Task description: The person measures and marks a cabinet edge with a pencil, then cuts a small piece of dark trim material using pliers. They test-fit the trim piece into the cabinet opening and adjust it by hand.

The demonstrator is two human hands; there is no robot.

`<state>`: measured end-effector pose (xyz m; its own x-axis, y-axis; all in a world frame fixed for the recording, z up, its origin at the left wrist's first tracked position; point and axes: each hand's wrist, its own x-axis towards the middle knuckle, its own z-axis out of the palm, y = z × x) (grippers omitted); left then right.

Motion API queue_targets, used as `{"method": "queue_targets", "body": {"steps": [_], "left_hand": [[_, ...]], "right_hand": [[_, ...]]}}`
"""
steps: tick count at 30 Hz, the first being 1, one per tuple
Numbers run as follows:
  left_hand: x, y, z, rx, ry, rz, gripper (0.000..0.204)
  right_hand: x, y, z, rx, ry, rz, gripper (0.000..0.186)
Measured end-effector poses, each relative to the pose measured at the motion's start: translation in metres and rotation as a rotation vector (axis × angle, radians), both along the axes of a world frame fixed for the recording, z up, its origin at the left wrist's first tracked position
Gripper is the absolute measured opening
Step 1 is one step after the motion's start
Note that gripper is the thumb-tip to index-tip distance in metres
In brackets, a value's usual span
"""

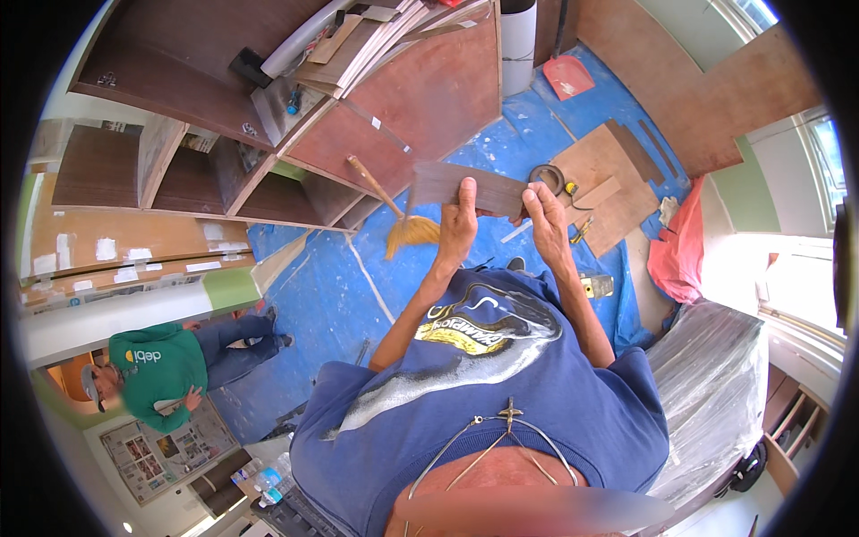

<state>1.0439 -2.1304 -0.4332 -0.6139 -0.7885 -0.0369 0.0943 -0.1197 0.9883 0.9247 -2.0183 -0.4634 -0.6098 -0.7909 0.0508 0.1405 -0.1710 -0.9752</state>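
Observation:
A dark brown wood-grain strip (488, 185), flat and rectangular, is held up in front of my chest by both hands. My left hand (458, 222) is closed on its near edge with the thumb lying on the upper face. Around the right end, my right hand (548, 222) is closed too, thumb and fingers pinching the strip. The fingers under it are mostly hidden. Beyond my right hand, on the floor, lie a brown panel (613, 210), a dark roll of edging strip (546, 179) and a yellow tape measure (571, 188).
Blue sheeting (335, 282) covers the floor. A straw broom (412, 234) leans near the wooden cabinet (412, 98) at left. Another person in a green top (174, 362) stands at lower left. A plastic-wrapped item (707, 394) stands at right; a red dustpan (568, 78) lies at back.

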Motion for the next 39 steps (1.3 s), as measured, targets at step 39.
{"method": "queue_targets", "body": {"steps": [39], "left_hand": [[-0.007,-0.026,0.000,0.187,0.217,0.038,0.067]], "right_hand": [[0.009,0.025,-0.021,-0.060,-0.187,0.122,0.028]]}}
